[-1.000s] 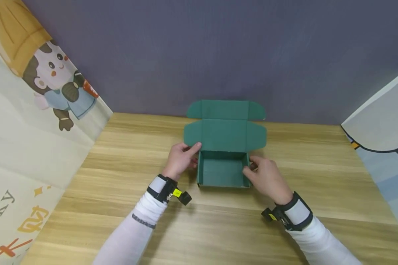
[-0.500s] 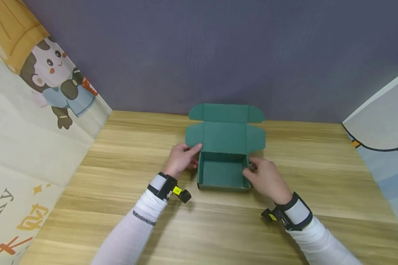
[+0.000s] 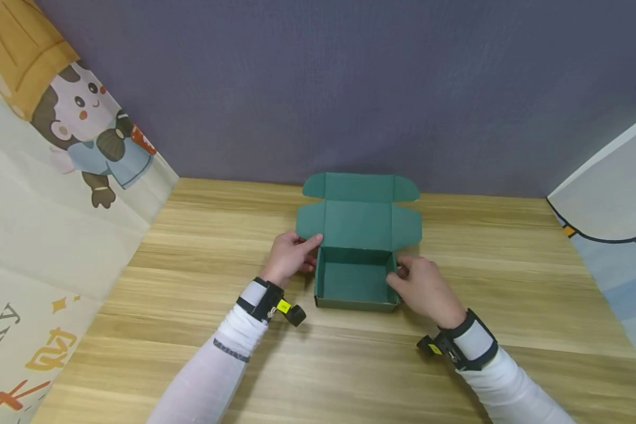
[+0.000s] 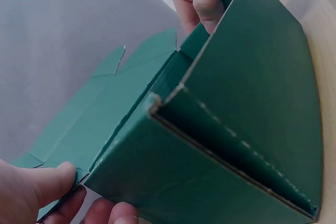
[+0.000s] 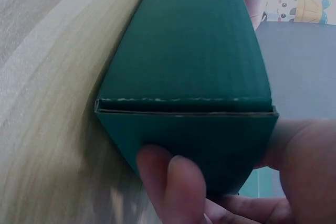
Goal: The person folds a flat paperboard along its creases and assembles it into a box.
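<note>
A green cardboard box (image 3: 356, 281) sits on the wooden table with its lid (image 3: 358, 225) raised at the back, its side flaps spread. Its inside is bare. The left hand (image 3: 290, 258) pinches the lid's left flap near the hinge corner; in the left wrist view its thumb (image 4: 60, 179) lies on top, with fingers underneath and beside the box's wall. At the opposite side, the right hand (image 3: 426, 288) grips the right wall, thumb over the upper edge. In the right wrist view, fingers (image 5: 184, 187) press against the wall's outer face.
The wooden table (image 3: 201, 235) runs back to a dark purple-grey wall (image 3: 318, 88). Cartoon-printed cloth (image 3: 85, 147) hangs on the left, and another printed sheet (image 3: 609, 218) stands on the right.
The box and its raised lid have shifted slightly toward the person. Both hands keep their hold, with only a small shift.
</note>
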{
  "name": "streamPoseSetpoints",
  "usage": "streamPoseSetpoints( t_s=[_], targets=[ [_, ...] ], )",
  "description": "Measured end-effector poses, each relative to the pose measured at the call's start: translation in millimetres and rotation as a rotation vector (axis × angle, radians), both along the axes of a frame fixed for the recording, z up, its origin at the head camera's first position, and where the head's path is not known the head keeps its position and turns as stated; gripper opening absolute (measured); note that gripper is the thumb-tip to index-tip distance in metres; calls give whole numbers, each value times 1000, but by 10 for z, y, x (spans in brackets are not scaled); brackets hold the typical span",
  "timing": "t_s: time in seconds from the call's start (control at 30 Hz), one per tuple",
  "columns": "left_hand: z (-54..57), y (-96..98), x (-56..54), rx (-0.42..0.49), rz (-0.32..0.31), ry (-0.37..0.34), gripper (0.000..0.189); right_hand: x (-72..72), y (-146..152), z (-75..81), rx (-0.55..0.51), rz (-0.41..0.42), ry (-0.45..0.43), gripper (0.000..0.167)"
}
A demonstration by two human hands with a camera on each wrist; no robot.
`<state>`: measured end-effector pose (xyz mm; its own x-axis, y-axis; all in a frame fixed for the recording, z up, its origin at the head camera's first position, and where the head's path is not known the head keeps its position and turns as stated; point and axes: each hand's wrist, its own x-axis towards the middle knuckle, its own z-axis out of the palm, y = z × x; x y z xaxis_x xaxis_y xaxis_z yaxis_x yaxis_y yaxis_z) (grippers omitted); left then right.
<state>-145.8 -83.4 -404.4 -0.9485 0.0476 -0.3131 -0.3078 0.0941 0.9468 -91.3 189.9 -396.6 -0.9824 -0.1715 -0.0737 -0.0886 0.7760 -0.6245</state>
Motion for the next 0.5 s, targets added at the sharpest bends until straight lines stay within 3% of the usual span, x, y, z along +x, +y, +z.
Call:
streamPoseSetpoints(
  t_s=[0.2, 0.5],
  targets=[
    [12, 6, -49, -9, 19, 27, 27, 3, 12, -4, -6, -2, -23, 22],
    [135, -46, -180, 89, 110, 31, 35, 12, 46, 14, -22, -3, -35, 23]
  ],
)
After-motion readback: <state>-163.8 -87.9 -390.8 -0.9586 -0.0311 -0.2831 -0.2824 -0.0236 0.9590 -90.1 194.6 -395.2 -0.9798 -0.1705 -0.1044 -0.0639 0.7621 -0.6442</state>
